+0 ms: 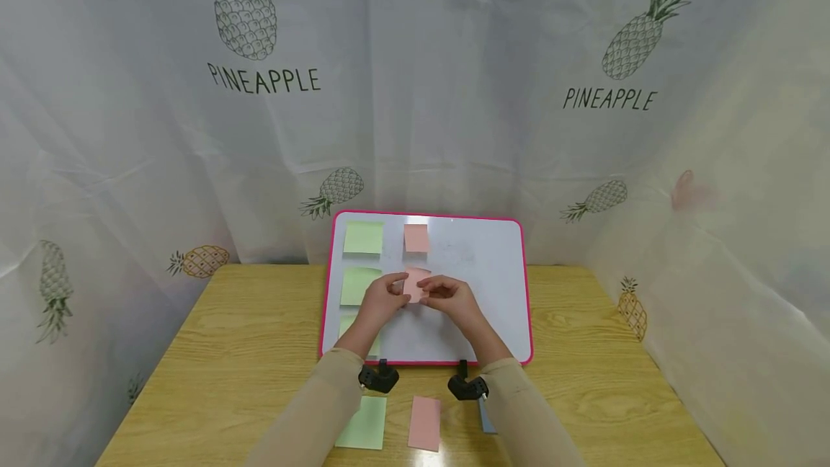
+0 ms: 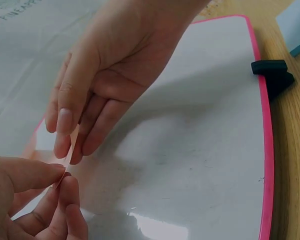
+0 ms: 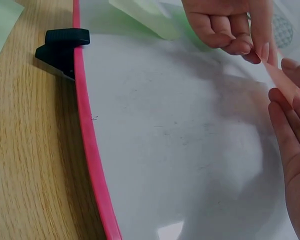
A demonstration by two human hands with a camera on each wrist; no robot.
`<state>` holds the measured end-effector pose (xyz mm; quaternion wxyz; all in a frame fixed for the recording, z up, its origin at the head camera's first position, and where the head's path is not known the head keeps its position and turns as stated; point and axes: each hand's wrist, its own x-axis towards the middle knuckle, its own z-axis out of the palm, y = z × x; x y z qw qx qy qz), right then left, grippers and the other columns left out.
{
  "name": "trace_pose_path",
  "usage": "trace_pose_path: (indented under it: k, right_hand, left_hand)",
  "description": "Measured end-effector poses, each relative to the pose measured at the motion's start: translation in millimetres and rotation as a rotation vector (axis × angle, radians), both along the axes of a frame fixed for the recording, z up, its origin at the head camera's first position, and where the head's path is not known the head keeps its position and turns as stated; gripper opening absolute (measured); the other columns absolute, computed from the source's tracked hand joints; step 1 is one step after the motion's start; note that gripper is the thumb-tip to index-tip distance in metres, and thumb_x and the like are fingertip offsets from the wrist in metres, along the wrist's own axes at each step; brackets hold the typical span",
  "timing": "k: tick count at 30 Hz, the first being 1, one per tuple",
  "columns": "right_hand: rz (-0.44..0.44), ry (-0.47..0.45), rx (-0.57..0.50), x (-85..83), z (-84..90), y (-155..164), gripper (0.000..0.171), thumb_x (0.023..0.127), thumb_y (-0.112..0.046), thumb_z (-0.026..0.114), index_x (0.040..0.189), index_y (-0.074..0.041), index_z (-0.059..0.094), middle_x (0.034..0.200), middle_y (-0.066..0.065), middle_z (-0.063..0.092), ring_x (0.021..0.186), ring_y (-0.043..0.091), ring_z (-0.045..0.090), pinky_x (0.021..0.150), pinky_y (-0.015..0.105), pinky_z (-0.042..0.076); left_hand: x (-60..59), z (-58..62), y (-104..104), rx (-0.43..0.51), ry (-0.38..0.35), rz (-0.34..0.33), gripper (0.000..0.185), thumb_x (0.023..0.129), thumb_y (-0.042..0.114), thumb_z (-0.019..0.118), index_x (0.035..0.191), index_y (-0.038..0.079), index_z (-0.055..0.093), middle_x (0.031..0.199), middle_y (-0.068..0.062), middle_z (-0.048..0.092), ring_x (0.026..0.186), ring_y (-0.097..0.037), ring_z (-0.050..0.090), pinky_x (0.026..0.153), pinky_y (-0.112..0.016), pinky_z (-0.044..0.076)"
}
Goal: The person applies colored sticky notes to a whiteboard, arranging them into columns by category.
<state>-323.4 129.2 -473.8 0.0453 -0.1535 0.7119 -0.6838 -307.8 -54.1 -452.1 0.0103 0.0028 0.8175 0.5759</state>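
Both hands meet over the pink-framed whiteboard (image 1: 493, 287), left hand (image 1: 382, 299) and right hand (image 1: 454, 298) each pinching an edge of the small pink paper sticky note (image 1: 415, 283), holding it taut just above the board, apparently for flat placement.

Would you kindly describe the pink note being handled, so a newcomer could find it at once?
Start at the pink-framed whiteboard propped on the wooden table. Over its middle, the left hand and right hand pinch one pink sticky note between them. Unlike the other pink note stuck above, it is held in fingers.
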Motion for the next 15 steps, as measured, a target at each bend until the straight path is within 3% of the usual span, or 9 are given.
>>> trace_pose_path:
  k: [10,15]
  right_hand:
    - [-0.029,0.067,0.032,-2.4,-4.1,-2.3,0.025,0.080,0.002,0.077,0.104,0.004,0.069,0.123,0.013,0.064,0.112,0.024,0.062,0.092,0.029,0.049]
    - [-0.044,0.047,0.027,-1.8,-4.2,-2.9,0.029,0.080,0.005,0.076,0.109,0.002,0.070,0.126,0.010,0.063,0.116,0.024,0.060,0.092,0.028,0.049]
  left_hand:
    - [-3.8,-4.3,1.1,-0.052,0.012,0.017,0.052,0.084,0.003,0.073,0.134,0.004,0.059,0.076,-0.006,0.056,0.065,-0.016,0.050,0.059,-0.026,0.045]
    - [-5.4,-5.4,2.4,-0.080,0.009,0.027,0.055,0.083,0.004,0.074,0.136,0.004,0.057,0.078,-0.006,0.057,0.068,-0.017,0.051,0.060,-0.026,0.046]
